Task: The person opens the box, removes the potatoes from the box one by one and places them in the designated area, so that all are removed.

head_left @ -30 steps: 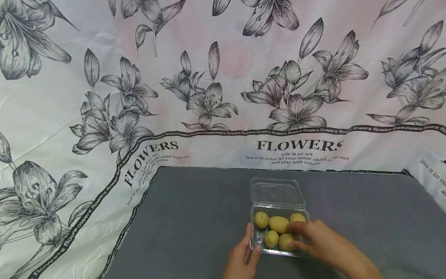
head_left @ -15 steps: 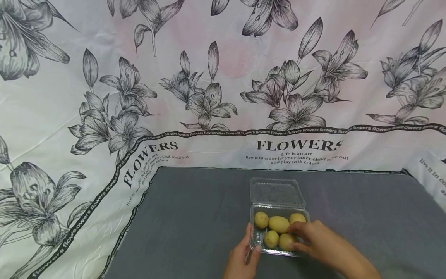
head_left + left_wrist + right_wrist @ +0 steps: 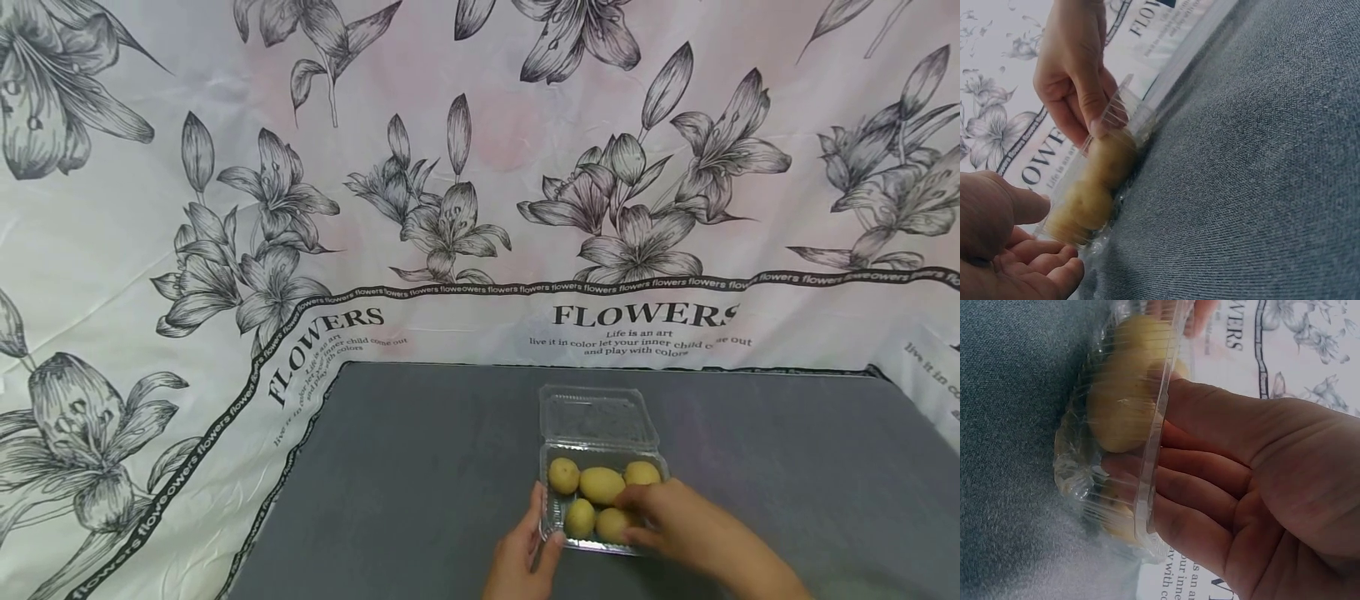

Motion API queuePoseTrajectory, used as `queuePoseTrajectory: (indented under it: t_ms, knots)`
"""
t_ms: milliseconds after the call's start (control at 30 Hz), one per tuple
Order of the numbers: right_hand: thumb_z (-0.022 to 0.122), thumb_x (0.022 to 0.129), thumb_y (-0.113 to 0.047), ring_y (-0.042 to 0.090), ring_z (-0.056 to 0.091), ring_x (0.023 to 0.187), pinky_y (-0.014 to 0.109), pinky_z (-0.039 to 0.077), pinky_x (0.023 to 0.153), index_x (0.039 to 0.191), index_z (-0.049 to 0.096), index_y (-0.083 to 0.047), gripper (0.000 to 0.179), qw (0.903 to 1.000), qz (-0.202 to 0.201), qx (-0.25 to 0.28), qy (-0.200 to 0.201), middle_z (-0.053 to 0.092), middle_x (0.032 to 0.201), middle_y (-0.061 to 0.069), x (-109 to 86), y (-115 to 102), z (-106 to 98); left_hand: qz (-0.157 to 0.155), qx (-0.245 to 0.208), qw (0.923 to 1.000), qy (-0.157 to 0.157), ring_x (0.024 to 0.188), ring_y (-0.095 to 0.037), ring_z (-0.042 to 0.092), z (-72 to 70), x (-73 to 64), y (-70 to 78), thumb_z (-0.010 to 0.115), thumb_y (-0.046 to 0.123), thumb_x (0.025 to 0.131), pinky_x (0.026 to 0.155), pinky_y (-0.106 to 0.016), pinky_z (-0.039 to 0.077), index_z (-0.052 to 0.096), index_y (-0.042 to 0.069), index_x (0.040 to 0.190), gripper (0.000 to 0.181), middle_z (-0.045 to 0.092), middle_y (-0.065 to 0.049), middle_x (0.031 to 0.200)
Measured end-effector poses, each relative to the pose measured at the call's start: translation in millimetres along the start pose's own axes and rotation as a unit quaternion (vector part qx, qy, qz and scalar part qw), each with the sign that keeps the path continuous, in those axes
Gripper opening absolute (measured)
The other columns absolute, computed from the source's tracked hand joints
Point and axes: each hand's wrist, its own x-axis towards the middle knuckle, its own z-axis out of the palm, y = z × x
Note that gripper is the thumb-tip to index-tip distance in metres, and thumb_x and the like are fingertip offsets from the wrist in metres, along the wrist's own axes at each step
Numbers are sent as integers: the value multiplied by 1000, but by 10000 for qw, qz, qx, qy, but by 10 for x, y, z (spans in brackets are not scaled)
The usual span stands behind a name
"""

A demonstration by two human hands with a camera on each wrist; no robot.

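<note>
A clear plastic clamshell box lies on the grey table, its lid folded back. Inside are several yellow potatoes: one at the back left, a longer one at the back middle, and two in the front row. My left hand holds the box at its front left corner, thumb in front and fingers along the side. Reaching in from the right, my right hand grips the front right potato. In the right wrist view its thumb presses that potato; the fingertips show through the box wall.
Grey cloth covers the table left and right of the box. A white flower-printed curtain hangs behind the table's far edge and along its left side.
My right hand has moved slightly left inside the box. Both front potatoes have shifted slightly left with it. My left hand stays at the box corner.
</note>
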Motion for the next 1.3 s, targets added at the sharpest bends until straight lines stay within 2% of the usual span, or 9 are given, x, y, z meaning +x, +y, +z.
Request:
queuePoseTrajectory:
  t_ms: [233,500,733,1067,1300]
  knots:
    - [88,85,-21,-4,54,75,25,53,60,101,77,-9,23,9999,-78,17,-74,66,88,-16,23,25,37,263,-79,9996,6,151,-44,31,13,2,-46,58,17,110,120,-38,35,23,-16,159,69,28,-35,164]
    - [89,84,-17,-4,50,72,23,49,57,97,77,-9,20,9999,-96,-18,-94,63,85,-17,46,22,42,114,-87,9999,12,151,-40,32,12,-1,0,59,17,110,120,-33,36,24,-14,160,69,29,-32,165]
    - [89,85,-17,-4,49,72,23,49,57,98,77,-8,20,9996,-18,72,-270,62,84,-17,47,24,53,-71,-144,9998,-84,152,-45,29,2,-13,13,58,18,110,120,-40,35,21,-14,161,70,26,-33,166]
    - [86,87,-15,-6,43,67,19,44,54,93,73,-15,14,9992,-181,179,-323,54,78,-20,84,-7,22,13,-93,10000,-13,152,-43,30,-4,3,8,59,17,110,120,-40,36,23,-11,162,69,27,-31,166]
    - [85,89,-18,-6,45,69,20,46,55,99,74,-11,15,9985,-138,202,-485,58,82,-19,65,-2,18,34,39,10000,-53,151,-43,32,-8,-5,1,58,20,110,119,-41,38,24,-12,161,70,29,-32,165]
